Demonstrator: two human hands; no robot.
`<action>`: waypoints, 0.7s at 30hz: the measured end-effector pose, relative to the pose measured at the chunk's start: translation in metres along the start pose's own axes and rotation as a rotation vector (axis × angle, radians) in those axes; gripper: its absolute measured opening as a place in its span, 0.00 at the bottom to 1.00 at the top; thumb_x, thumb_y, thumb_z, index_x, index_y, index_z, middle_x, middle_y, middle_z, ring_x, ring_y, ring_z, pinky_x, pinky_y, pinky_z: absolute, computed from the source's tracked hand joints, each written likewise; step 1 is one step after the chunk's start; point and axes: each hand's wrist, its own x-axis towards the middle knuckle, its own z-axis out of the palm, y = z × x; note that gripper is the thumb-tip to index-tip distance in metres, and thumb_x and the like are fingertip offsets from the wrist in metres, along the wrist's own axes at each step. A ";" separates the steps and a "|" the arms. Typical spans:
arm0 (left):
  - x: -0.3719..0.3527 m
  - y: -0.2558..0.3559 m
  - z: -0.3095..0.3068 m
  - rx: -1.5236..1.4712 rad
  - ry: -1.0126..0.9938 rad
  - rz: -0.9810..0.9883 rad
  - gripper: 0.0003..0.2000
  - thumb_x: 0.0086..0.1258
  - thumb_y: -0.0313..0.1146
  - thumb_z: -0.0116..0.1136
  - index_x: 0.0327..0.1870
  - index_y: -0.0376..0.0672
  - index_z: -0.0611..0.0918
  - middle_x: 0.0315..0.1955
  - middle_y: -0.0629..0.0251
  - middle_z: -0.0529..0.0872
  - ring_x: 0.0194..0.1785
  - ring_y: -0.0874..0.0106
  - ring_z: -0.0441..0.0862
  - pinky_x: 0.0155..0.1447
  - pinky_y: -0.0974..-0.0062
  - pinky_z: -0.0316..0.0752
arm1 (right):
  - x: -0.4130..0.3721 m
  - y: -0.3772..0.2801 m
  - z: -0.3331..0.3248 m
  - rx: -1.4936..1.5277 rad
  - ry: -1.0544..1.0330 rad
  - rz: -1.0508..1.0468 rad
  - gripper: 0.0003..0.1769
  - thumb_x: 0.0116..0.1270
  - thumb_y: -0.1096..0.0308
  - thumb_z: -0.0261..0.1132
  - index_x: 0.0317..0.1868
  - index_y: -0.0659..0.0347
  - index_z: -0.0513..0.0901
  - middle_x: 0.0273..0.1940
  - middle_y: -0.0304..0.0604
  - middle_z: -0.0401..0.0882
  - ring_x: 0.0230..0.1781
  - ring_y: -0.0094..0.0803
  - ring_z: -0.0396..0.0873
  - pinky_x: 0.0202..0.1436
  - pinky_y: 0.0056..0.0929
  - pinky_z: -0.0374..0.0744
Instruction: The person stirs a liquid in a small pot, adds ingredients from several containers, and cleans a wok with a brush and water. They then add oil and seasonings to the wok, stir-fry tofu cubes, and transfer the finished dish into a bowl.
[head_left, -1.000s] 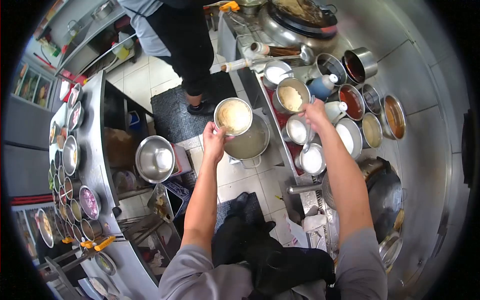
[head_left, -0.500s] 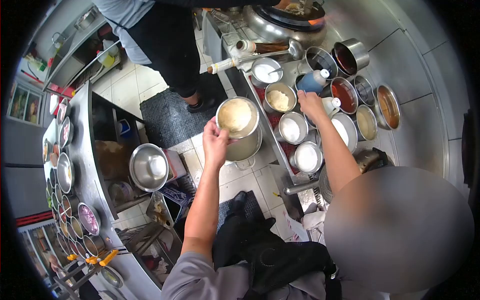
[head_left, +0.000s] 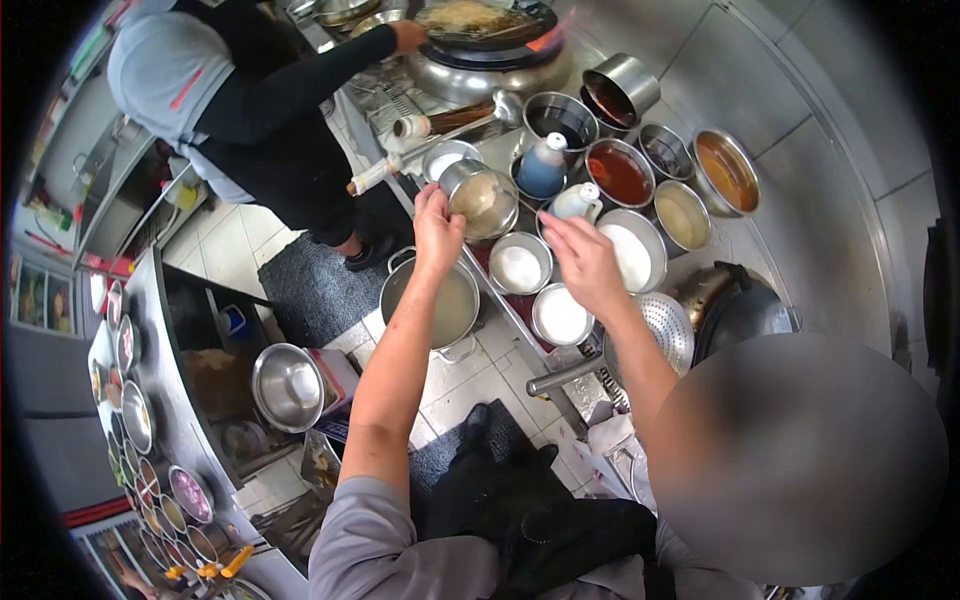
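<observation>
My left hand (head_left: 438, 235) grips a round metal pot (head_left: 470, 182) by its side and holds it tilted over the row of seasoning pots. A pale tan residue shows around its opening; a pot beneath is mostly hidden. My right hand (head_left: 588, 265) has its fingers stretched out and holds nothing. It hovers beside a white squeeze bottle (head_left: 577, 202), above the pots. Two pots of white granules or powder, a nearer pot (head_left: 562, 315) and another pot (head_left: 520, 264), stand just below my hands. A blue squeeze bottle (head_left: 543, 168) stands upright beyond them.
A large pot of cloudy liquid (head_left: 452, 305) stands below my left forearm. Pots of red sauce (head_left: 618, 172) and brown sauce (head_left: 728, 170) line the back. A perforated ladle (head_left: 665, 330) lies to the right. A co-worker (head_left: 250, 100) works at a wok (head_left: 485, 25) with flame.
My left hand has carried the pot from over the floor to the seasoning pots and tilted it. My right hand has drawn back from near the blue bottle. The view has shifted.
</observation>
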 end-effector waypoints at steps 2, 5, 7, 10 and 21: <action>0.006 -0.004 0.005 -0.004 -0.034 0.002 0.09 0.52 0.18 0.57 0.28 0.35 0.68 0.57 0.37 0.75 0.59 0.44 0.75 0.60 0.59 0.72 | 0.006 0.021 0.024 -0.049 0.063 -0.045 0.13 0.70 0.72 0.62 0.53 0.65 0.81 0.35 0.49 0.79 0.34 0.46 0.79 0.39 0.40 0.78; 0.013 -0.010 0.007 0.060 -0.039 0.113 0.08 0.53 0.17 0.56 0.30 0.34 0.69 0.60 0.38 0.74 0.61 0.44 0.74 0.61 0.62 0.72 | 0.019 0.036 0.052 -0.127 0.119 -0.107 0.14 0.69 0.72 0.62 0.54 0.65 0.80 0.35 0.49 0.79 0.35 0.46 0.80 0.39 0.42 0.78; 0.017 -0.005 0.007 0.045 -0.065 0.116 0.08 0.53 0.17 0.55 0.31 0.33 0.70 0.60 0.39 0.75 0.61 0.45 0.74 0.61 0.62 0.72 | 0.023 0.044 0.070 -0.119 0.127 -0.097 0.16 0.69 0.73 0.61 0.56 0.64 0.79 0.35 0.50 0.80 0.36 0.47 0.81 0.40 0.41 0.79; 0.021 -0.008 0.011 0.044 -0.069 0.141 0.07 0.54 0.16 0.54 0.32 0.33 0.70 0.59 0.39 0.75 0.62 0.46 0.74 0.60 0.63 0.72 | 0.021 0.051 0.087 -0.154 0.056 -0.127 0.17 0.68 0.73 0.61 0.57 0.63 0.78 0.35 0.51 0.80 0.36 0.47 0.81 0.39 0.40 0.80; 0.033 -0.016 0.017 0.106 -0.013 0.237 0.07 0.54 0.15 0.53 0.33 0.32 0.71 0.58 0.37 0.75 0.63 0.44 0.73 0.58 0.59 0.73 | 0.025 0.064 0.085 -0.472 -0.009 -0.297 0.26 0.62 0.76 0.63 0.63 0.59 0.76 0.38 0.45 0.81 0.36 0.39 0.83 0.40 0.37 0.82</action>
